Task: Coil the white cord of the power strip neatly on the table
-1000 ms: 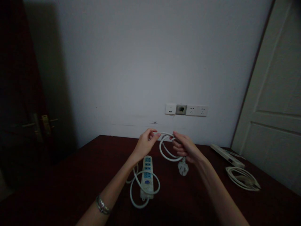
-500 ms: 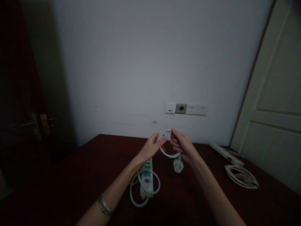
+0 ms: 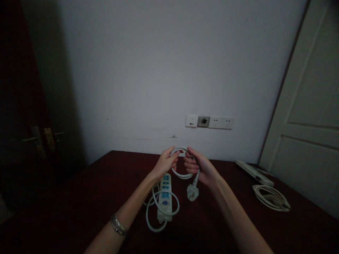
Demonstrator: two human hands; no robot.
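Between my two hands a white power cord (image 3: 182, 175) is held up in a loop above the table. My left hand (image 3: 167, 161) pinches the loop's left side between thumb and fingers. On the right side, my right hand (image 3: 198, 164) has its fingers closed around the cord. The cord's plug (image 3: 192, 192) hangs below my right hand, its pins facing me. Under and beside my left forearm lies a white power strip (image 3: 164, 204) with blue sockets. More of its cord curls loosely over and around its near end.
A second white power strip (image 3: 254, 173) lies at the table's right, with its coiled cord (image 3: 271, 198) nearer me. Wall sockets (image 3: 221, 122) sit above the dark red table (image 3: 119, 173). A pale door (image 3: 312, 106) stands to the right.
Both hands have shifted slightly left with the looped cord. The plug has swung left and a little lower, and my right hand's fingers have moved around the loop.
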